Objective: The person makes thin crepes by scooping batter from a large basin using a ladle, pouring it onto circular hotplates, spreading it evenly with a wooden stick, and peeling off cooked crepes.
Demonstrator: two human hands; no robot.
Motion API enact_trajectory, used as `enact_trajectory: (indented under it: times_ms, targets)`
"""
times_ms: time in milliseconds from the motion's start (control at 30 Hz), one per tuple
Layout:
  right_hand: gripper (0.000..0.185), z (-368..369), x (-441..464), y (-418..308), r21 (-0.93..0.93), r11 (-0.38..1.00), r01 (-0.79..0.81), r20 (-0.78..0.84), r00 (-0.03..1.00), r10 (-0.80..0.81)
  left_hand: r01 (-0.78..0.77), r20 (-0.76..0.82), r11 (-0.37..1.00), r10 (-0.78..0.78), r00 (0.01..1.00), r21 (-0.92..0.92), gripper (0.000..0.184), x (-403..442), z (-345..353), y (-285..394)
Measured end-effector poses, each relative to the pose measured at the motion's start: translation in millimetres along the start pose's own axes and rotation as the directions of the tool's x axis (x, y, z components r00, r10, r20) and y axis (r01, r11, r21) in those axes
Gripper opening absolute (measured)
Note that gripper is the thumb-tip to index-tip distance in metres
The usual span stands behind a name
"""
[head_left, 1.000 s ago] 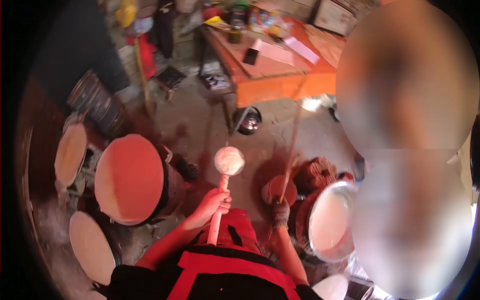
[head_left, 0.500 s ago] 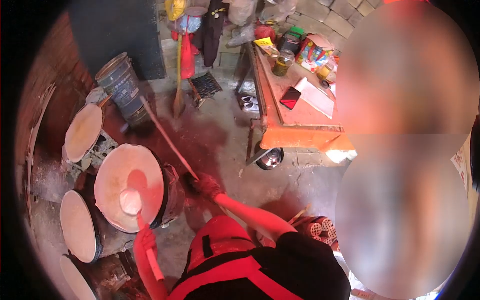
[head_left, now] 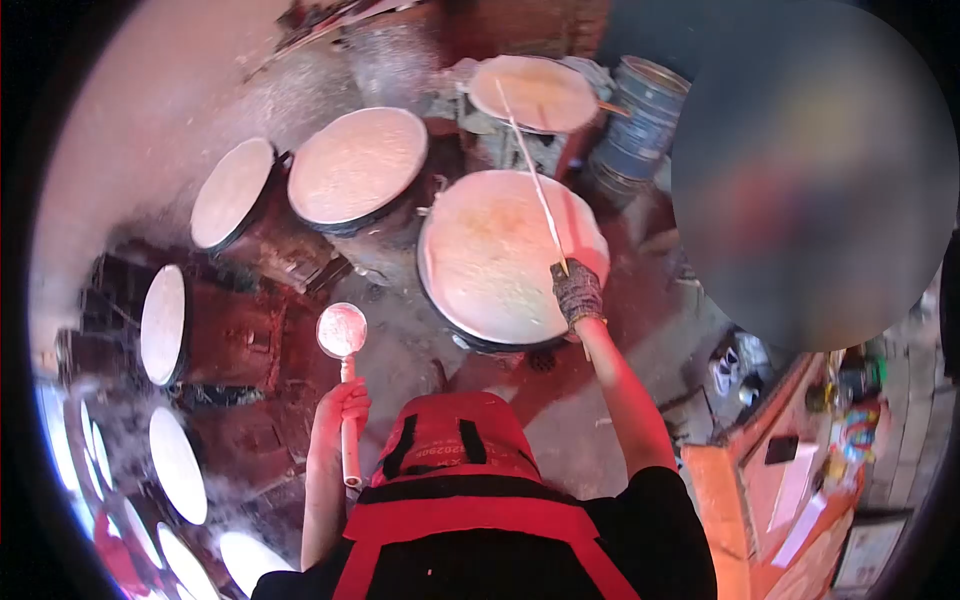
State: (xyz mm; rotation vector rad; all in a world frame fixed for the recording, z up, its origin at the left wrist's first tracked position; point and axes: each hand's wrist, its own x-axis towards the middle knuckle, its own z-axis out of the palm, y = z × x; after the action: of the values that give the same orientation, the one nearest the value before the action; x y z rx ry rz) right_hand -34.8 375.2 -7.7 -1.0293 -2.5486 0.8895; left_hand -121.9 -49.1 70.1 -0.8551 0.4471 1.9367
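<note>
My left hand (head_left: 345, 402), bare, is wrapped around the handle of a ladle (head_left: 342, 328) with a round, whitish head. The ladle is held over the floor, left of a large round vat (head_left: 485, 285) with a pale surface and dark rim. My right hand (head_left: 578, 292), in a dark grey knitted glove, grips a long thin stick (head_left: 532, 170) near its lower end. That hand is in front of the vat's right side. The stick slants up and left across the vat toward a smaller round vat (head_left: 540, 90); whether it touches either surface I cannot tell.
More round vats (head_left: 358, 165) on dark bases curve along the left side. A blue metal drum (head_left: 640, 125) stands at the back. On the right is an orange-edged table (head_left: 720, 500) with a phone (head_left: 781, 450), papers and jars. Part of the upper right is blurred.
My view has swung left, showing more vats. The ladle has moved from over the large vat to beside it. The stick now crosses above that vat; both hands keep their holds.
</note>
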Motion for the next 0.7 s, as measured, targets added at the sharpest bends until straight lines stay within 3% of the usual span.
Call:
enact_trajectory:
  times_ms: [100,167,200,267,300,367,433,500,533,567,633,667,700]
  targets:
    - [0.030,34,6,-39,-0.155,0.979,0.131,0.040,0.991,-0.126,-0.063,-0.012,0.997,0.062,0.998,-0.039,0.008,7,-6,23]
    - [0.031,74,12,-90,-0.117,0.987,0.113,0.135,0.986,-0.097,-0.083,-0.016,0.996,0.083,0.996,-0.023,0.008,18,-7,64]
    - [0.043,88,12,-116,-0.048,0.996,0.073,0.150,0.987,-0.066,-0.071,0.017,0.997,0.071,0.997,-0.014,0.008,31,-7,81]
    - [0.078,130,16,-158,-0.148,0.982,0.118,0.123,0.987,-0.100,-0.040,0.078,0.999,0.039,0.996,0.011,0.007,55,-3,121]
    - [0.084,117,13,-196,-0.185,0.983,0.001,0.248,0.968,0.046,-0.051,0.075,0.999,0.051,0.996,0.003,0.006,62,13,136]
    - [0.067,152,18,-197,-0.309,0.951,-0.020,0.152,0.986,0.071,-0.066,0.057,0.997,0.067,0.996,-0.026,0.005,74,55,150]
    - [0.051,178,22,-185,-0.339,0.937,-0.082,0.224,0.961,0.165,-0.045,0.063,0.998,0.043,0.997,0.038,0.006,86,84,179]
    - [0.033,183,30,-177,-0.377,0.926,-0.020,0.138,0.987,0.078,-0.080,0.081,0.980,0.066,0.995,0.180,0.008,102,107,201]
    - [0.023,172,30,-183,-0.413,0.909,0.063,0.033,0.998,-0.054,-0.056,0.095,0.982,0.039,0.995,0.181,0.009,108,118,210]
    - [0.019,164,27,-184,-0.458,0.878,0.142,-0.065,0.979,-0.192,-0.033,0.110,0.983,0.013,0.994,0.181,0.011,115,128,218]
    - [0.022,162,30,-162,-0.596,0.793,0.126,-0.026,0.984,-0.176,0.033,0.135,0.987,-0.055,0.989,0.158,0.012,128,140,230]
    - [0.024,107,39,-195,-0.373,0.909,0.186,0.019,0.981,-0.193,0.072,0.150,0.988,-0.092,0.984,0.134,0.012,132,144,235]
    - [0.026,115,46,-119,-0.543,0.825,0.159,0.057,0.987,-0.153,0.105,0.168,0.988,-0.123,0.978,0.111,0.013,134,148,240]
